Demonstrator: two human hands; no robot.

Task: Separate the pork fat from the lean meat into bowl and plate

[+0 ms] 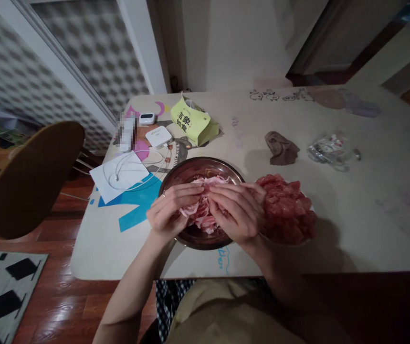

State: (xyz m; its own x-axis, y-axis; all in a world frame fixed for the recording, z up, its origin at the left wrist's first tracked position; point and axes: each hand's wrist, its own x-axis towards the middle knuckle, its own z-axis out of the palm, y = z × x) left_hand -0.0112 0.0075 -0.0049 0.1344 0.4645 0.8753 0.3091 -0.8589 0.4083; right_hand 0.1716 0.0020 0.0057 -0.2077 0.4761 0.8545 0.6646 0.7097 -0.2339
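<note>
Both my hands are over a round metal bowl (222, 165) that holds pale pink, thinly sliced raw meat (208, 220). My left hand (172, 205) comes in from the bowl's left side, its fingers closed on the meat. From the right, my right hand (238, 208) pinches the same meat, and the fingertips of both hands nearly meet above the bowl's middle. Just right of the bowl is a heap of darker red raw meat pieces (287, 210) on what looks like a white dish, mostly hidden under them.
Behind the bowl stand a yellow paper bag (194, 122) and a white box-shaped device (159, 137) with a cable. A brown cloth (281, 148) and clear crumpled plastic (333, 150) lie to the right. White paper (119, 177) is at the left, near a wooden chair (33, 179).
</note>
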